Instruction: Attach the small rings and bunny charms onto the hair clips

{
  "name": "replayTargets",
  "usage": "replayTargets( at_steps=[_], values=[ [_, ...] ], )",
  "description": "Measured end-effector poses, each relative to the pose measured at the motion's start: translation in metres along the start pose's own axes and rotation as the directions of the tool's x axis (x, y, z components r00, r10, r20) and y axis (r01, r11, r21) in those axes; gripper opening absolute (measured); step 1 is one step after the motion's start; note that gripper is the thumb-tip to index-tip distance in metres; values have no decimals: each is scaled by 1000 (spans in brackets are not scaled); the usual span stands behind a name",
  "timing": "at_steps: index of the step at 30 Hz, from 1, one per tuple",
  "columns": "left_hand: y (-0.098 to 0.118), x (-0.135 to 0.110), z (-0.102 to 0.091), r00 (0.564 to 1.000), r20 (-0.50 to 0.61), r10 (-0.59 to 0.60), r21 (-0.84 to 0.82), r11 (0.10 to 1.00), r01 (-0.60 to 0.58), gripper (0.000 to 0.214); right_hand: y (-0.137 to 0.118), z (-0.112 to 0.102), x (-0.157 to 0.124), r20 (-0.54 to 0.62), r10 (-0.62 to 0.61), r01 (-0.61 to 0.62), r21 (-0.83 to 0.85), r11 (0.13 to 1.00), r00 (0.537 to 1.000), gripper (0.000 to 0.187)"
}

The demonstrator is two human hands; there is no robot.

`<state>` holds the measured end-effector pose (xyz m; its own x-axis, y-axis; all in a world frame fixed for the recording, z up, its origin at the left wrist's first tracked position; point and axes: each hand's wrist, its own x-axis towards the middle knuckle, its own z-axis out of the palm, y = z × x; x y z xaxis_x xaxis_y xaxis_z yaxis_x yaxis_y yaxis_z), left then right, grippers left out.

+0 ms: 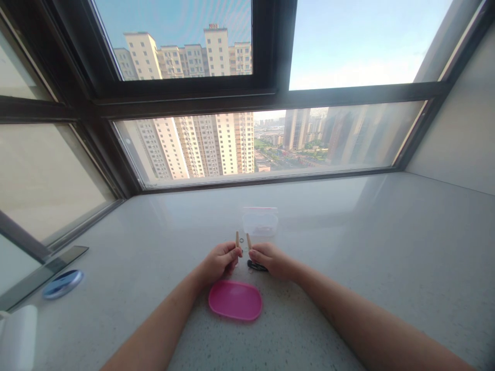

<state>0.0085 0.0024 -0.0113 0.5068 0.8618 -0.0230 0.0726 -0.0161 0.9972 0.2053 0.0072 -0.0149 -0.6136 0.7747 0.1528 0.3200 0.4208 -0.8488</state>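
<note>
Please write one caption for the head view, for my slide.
Left hand and right hand each hold a tan stick near a pink tray, before a window.

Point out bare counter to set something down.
Widest: counter right of the right forearm, out to the right wall. Also between blue disc and left forearm. Crowded: around left hand and right hand, with wooden pieces, black item, clear container and pink tray.

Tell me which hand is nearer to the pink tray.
Left. The left hand is just past the far side of the pink tray, toward its left end; the right hand is beyond it to the right, across a wider gap.
</note>
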Motion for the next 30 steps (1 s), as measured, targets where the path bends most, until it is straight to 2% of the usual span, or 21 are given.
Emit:
replayTargets(
  at_steps=[30],
  values=[
    [0,1,1,1000,2,-9,-4,1000,9,32,-2,-1,-1,-5,6,-7,-25,1000,1000,39]
  ],
)
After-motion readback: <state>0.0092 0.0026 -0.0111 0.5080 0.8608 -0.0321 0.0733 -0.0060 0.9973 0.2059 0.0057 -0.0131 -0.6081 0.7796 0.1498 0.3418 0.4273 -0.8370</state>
